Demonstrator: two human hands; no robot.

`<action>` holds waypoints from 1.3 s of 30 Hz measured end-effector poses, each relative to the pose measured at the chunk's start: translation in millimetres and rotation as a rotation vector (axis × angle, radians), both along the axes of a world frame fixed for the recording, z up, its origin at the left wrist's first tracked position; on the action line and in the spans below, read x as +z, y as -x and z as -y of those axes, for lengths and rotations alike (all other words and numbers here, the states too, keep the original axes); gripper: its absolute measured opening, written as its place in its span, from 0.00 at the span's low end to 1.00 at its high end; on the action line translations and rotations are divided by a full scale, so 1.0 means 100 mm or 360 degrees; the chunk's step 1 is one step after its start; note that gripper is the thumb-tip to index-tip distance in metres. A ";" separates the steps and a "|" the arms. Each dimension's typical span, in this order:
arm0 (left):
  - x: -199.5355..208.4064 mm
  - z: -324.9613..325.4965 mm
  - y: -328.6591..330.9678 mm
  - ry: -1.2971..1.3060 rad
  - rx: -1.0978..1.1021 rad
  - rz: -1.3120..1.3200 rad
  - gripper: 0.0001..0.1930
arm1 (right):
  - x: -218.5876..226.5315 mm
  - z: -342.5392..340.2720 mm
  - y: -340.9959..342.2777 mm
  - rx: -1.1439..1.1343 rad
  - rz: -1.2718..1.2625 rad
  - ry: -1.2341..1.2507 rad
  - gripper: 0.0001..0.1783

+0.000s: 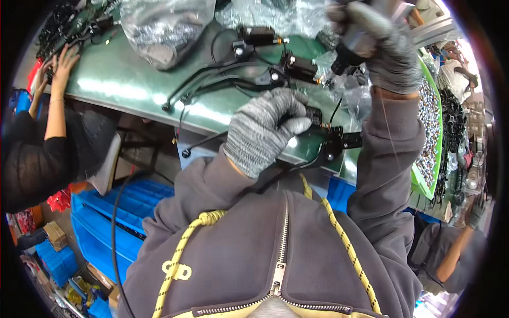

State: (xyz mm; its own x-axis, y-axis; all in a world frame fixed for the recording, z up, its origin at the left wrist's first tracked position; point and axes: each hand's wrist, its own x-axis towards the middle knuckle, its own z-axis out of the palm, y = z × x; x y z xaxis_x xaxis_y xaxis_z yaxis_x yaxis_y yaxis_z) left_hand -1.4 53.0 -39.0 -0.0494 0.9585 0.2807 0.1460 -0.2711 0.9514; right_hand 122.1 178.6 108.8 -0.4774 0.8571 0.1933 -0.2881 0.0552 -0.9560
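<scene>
My left hand (265, 130), in a grey knitted glove, is closed around a black brake lever assembly (334, 146) at the table's near edge. Its black block shows beside my thumb, and part of the lever is hidden under the hand and sleeve. Up at the right, my gloved right hand (389, 50) is wrapped round a dark power tool (358, 45) with a round black nose; it is partly blurred. Farther from me, two similar lever assemblies lie on the table, one with its black block (257, 36) behind the other's block (299, 68).
The green table (122, 79) carries a clear plastic bag (164, 32) of parts. At right stands a green tray (430, 127) full of small metal pieces. Blue crates (106, 217) sit below left. One co-worker (47, 138) is at the left, another (450, 254) at the right.
</scene>
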 end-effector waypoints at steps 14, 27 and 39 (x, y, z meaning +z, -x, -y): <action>0.05 0.03 0.01 -0.0003 0.0027 -0.0093 0.08 | -0.30 -0.06 -0.28 0.0413 -0.0513 -0.0586 0.27; 0.01 0.06 0.02 -0.0034 -0.0022 -0.0027 0.10 | -0.30 -0.05 -0.44 0.0594 -0.0431 -0.0469 0.26; 0.04 0.07 0.02 -0.0083 -0.0039 -0.0033 0.10 | -0.29 0.06 -0.49 0.0587 -0.0339 -0.0423 0.27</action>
